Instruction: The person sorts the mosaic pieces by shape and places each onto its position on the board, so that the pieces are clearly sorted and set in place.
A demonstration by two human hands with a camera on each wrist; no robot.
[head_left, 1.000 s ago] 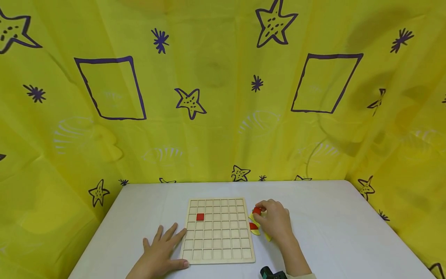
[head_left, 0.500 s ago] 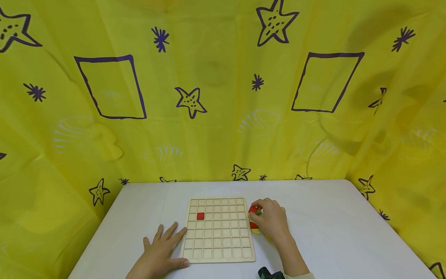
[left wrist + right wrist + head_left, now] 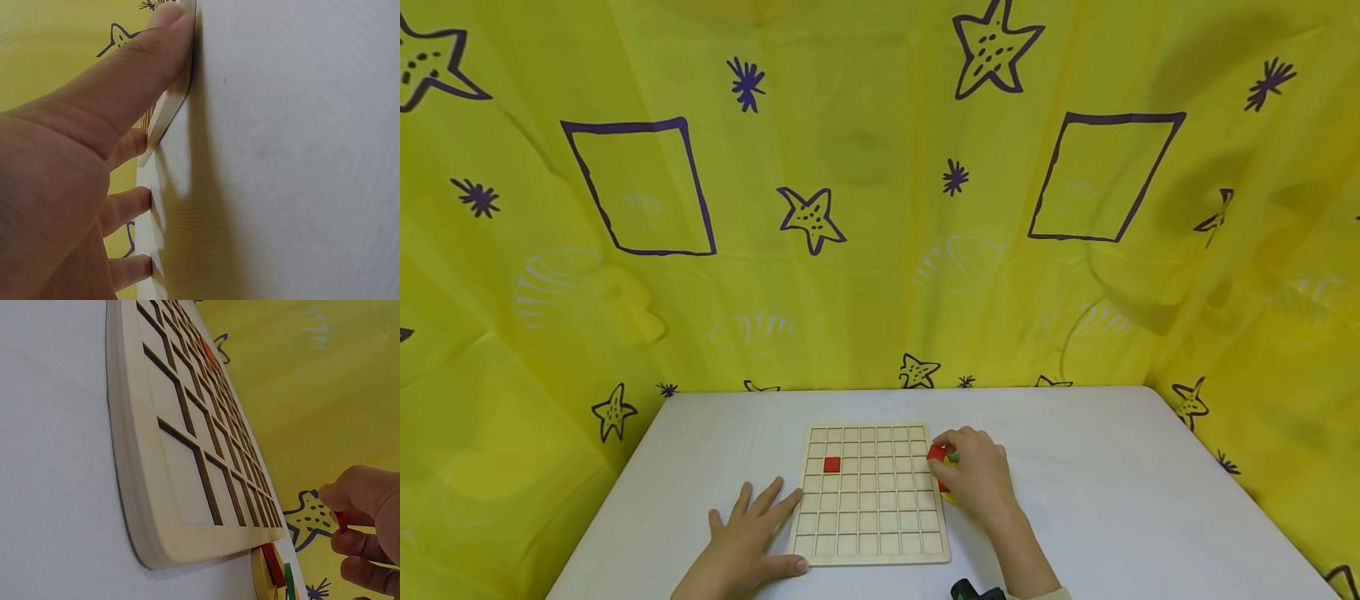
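A pale wooden grid board [image 3: 877,522] with square cells lies flat on the table. One red square tile [image 3: 832,465] sits in a cell at its upper left. My left hand [image 3: 747,533] is spread beside the board's left side, thumb at the lower left corner and index fingertip at the left edge. Between thumb and fingers, my right hand [image 3: 981,472] pinches another red square tile [image 3: 936,453], raised at the board's right edge. Below that hand lie red, yellow and green pieces [image 3: 274,565], partly hidden by it in the head view.
The white table [image 3: 1112,500] runs to a yellow curtain [image 3: 880,292] with starfish drawings at the back and both sides. A dark device [image 3: 976,590] shows by the right wrist at the bottom edge.
My right hand has moved left with the red tile, from over the loose pieces to the board's right edge. My left hand has stayed in place.
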